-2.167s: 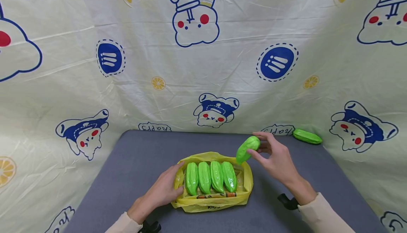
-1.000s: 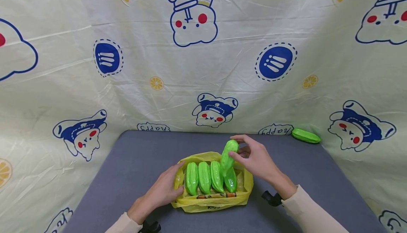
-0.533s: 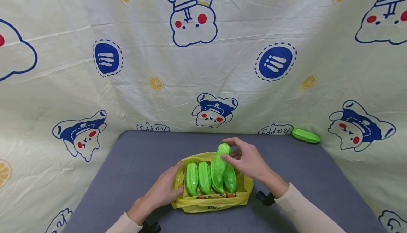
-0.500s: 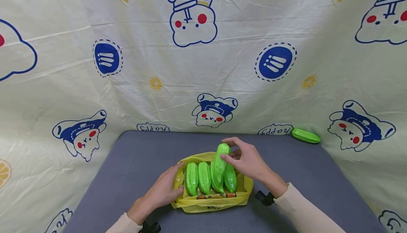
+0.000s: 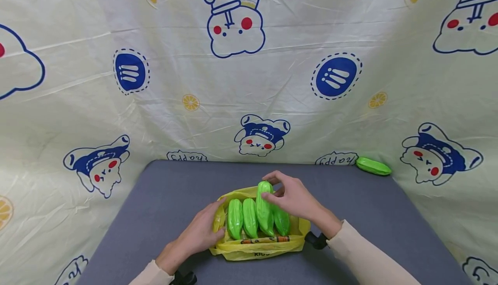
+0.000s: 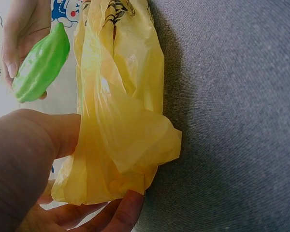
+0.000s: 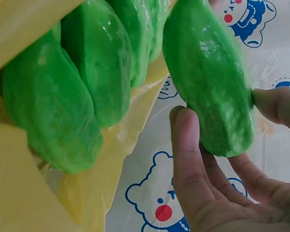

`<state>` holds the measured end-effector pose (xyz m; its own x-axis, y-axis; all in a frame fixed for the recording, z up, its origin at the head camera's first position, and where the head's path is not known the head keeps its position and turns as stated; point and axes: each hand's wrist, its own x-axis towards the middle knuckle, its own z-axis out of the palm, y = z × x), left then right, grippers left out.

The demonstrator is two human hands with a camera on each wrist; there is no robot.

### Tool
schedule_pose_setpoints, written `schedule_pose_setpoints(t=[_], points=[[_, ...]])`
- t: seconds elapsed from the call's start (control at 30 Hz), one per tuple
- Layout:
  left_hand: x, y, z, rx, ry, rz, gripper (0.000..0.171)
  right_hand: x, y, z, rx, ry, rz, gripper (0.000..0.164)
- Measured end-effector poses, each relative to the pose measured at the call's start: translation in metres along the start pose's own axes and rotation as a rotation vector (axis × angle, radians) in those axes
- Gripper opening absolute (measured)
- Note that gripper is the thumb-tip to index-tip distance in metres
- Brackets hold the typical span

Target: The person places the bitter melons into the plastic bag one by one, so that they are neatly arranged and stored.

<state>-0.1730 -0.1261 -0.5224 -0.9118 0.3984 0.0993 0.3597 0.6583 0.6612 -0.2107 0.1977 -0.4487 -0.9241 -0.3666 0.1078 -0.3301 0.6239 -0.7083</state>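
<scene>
My right hand [image 5: 292, 196] pinches a glossy green bitter melon [image 5: 264, 209] by its upper end, thumb on one side and fingers on the other. The melon points down over a yellow plastic bag [image 5: 233, 250], which lies with its mouth spread wide. Several more bitter melons [image 5: 235, 219] sit side by side in the bag, one mostly hidden by the held melon. In the right wrist view the held bitter melon [image 7: 210, 77] shows bumpy skin, apart from those inside. My left hand [image 5: 202, 228] holds the bag's left end; its thumb lies at the rim in the left wrist view.
Another green bitter melon [image 5: 373, 166] lies at the far right corner of the grey tabletop [image 5: 175, 185]. A pale printed curtain [image 5: 163, 125] hangs behind the table and down both sides. A black strap mount [image 5: 317, 240] is on the right wrist.
The right hand has carried its bitter melon leftward from the bag's right rim to over the bag's middle, turning it more upright. The left hand has stayed at the bag's left end.
</scene>
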Motion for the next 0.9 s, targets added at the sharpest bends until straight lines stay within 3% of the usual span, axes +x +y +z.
schedule_pose_setpoints(t=[0.27, 0.57, 0.9], points=[[0.001, 0.000, 0.001, 0.006, -0.002, -0.007, 0.086, 0.006, 0.001, 0.005, -0.013, -0.055, 0.000, 0.045], [0.002, 0.002, 0.001, 0.003, -0.007, -0.016, 0.086, 0.010, 0.001, 0.008, 0.028, -0.120, 0.056, 0.047], [0.002, 0.003, 0.002, 0.004, -0.005, -0.004, 0.086, 0.012, 0.000, 0.010, 0.003, -0.146, 0.089, 0.049]])
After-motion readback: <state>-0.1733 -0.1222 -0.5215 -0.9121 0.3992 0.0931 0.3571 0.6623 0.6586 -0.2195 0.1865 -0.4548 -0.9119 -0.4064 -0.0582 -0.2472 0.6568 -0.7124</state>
